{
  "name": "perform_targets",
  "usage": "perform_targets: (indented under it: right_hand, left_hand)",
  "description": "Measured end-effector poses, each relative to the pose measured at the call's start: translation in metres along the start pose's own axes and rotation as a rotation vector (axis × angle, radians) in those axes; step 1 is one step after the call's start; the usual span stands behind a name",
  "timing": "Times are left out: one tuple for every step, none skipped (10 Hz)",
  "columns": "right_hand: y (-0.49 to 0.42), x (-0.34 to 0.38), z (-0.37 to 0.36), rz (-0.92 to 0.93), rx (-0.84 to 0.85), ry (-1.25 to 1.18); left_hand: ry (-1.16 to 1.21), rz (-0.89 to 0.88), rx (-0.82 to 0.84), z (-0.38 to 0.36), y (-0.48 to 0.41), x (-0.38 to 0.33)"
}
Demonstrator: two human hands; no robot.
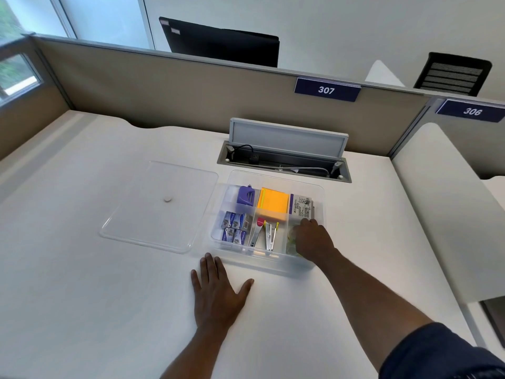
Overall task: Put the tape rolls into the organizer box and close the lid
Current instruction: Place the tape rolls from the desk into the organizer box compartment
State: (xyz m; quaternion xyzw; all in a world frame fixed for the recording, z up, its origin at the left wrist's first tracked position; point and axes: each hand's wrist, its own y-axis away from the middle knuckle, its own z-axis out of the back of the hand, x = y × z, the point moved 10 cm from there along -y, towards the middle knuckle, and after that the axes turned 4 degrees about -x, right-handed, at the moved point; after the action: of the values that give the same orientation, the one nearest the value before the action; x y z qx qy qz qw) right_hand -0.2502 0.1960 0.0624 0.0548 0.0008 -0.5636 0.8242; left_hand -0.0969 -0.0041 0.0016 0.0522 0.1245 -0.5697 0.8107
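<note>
A clear plastic organizer box [318, 188] with divided compartments stands open on the white desk. Its clear lid [153, 220] lies flat on the desk to the left of it. My right hand [314, 239] reaches down into the box's near right compartment, where clear tape rolls [291, 236] show beside its fingers. The fingers curl downward over the rolls; whether they grip one is hidden. My left hand [216, 291] rests flat on the desk just in front of the box's near left corner, fingers spread, holding nothing.
Other compartments hold a purple item [246, 195], orange sticky notes [273, 202], blue staple boxes [235, 228], staple removers [266, 233] and a printed packet [302, 207]. An open cable hatch [284, 157] lies behind the box. A partition wall [164, 86] closes the desk's back.
</note>
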Motion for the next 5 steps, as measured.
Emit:
perform_targets:
  right_hand:
    - [0.0004, -0.0041, 0.0062, -0.046, -0.041, -0.064]
    - [0.0008, -0.0079, 0.0096, -0.069, -0.052, -0.078]
    - [0.0004, -0.0068, 0.0097, -0.062, 0.011, -0.017]
    - [0.0008, -0.0047, 0.0063, -0.045, 0.079, 0.037]
    - [0.0011, -0.0062, 0.0005, -0.057, 0.136, 0.029]
  left_hand:
    - [-0.001, -0.004, -0.003, 0.0006, 0.0001, -0.0001]
    - [0.002, -0.006, -0.003, 0.0005, -0.0001, 0.0]
    - [0.009, -0.005, -0.003, 0.0001, -0.0004, 0.0004]
    - [0.005, -0.009, -0.003, 0.0001, 0.0001, -0.0003]
    - [0.001, -0.009, -0.005, 0.0003, -0.0002, 0.0004]
